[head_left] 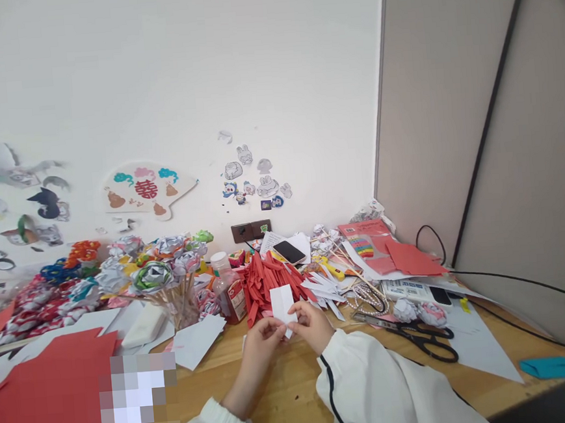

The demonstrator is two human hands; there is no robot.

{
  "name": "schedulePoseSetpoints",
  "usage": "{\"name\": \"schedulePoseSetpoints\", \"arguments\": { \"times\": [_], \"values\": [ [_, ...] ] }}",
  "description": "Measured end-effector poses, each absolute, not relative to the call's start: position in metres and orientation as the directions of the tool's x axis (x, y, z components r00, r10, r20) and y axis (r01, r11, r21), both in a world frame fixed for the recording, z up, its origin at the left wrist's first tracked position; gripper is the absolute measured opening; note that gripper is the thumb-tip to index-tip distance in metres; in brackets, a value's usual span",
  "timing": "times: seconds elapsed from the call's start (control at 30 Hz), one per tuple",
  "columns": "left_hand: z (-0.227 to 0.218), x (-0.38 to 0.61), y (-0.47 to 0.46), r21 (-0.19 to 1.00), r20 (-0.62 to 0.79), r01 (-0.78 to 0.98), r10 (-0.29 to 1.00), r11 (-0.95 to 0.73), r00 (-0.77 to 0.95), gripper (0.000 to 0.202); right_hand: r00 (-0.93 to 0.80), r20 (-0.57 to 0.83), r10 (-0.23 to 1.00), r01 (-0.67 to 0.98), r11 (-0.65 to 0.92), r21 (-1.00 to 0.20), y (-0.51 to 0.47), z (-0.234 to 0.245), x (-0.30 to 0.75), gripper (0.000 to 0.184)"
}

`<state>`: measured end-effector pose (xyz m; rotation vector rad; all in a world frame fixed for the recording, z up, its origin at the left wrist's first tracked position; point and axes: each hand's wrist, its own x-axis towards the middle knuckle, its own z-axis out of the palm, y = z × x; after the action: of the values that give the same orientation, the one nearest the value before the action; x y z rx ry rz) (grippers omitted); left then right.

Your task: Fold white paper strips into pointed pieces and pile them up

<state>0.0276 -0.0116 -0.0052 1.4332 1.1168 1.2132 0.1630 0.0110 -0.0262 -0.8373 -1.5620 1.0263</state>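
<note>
Between my two hands is a small folded piece of white paper [282,301], held upright just above the wooden desk. My left hand [264,338] pinches its lower left edge. The lower right edge is gripped by the thumb and fingers of my right hand [311,326]. Creases run across the paper. Right behind it lies a heap of folded red paper strips [268,274], with white paper strips [323,285] to its right.
Black-handled scissors [427,342] lie right of my right hand, near crumpled paper balls [406,310]. A bottle of red-brown liquid [230,294] stands left of the strips. Paper flowers on sticks [153,276] and red sheets [56,386] fill the left side. A phone [289,252] rests behind.
</note>
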Motion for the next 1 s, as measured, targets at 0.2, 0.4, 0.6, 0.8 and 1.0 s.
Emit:
{"name": "schedulePoseSetpoints", "arguments": {
  "times": [0.2, 0.4, 0.6, 0.8, 1.0],
  "values": [
    [-0.0077, 0.0329, -0.0123, 0.990, 0.143, -0.016, 0.987, -0.142, 0.074, 0.022, -0.204, 0.399, 0.894, 0.032, 0.414, -0.910, 0.0097, -0.0271, 0.1630, 0.021],
    [-0.0054, 0.0349, -0.0144, 0.988, 0.129, -0.094, 0.991, -0.124, 0.046, 0.033, -0.221, 0.389, 0.894, 0.031, 0.405, -0.914, 0.0097, -0.0282, 0.1624, 0.022],
    [-0.0077, 0.0339, -0.0140, 0.984, 0.149, -0.102, 0.989, -0.146, 0.021, 0.030, -0.239, 0.370, 0.898, 0.023, 0.387, -0.922, 0.0068, -0.0294, 0.1611, 0.026],
    [-0.0111, 0.0315, -0.0129, 0.983, 0.174, -0.052, 0.985, -0.174, -0.006, 0.028, -0.370, 0.267, 0.890, -0.060, 0.264, -0.963, 0.0048, -0.0341, 0.1559, 0.034],
    [-0.0051, 0.0288, -0.0133, 0.984, 0.164, -0.080, 0.984, -0.158, 0.071, 0.034, -0.366, 0.311, 0.877, -0.128, 0.284, -0.950, 0.0033, -0.0270, 0.1567, 0.031]
  ]
}}
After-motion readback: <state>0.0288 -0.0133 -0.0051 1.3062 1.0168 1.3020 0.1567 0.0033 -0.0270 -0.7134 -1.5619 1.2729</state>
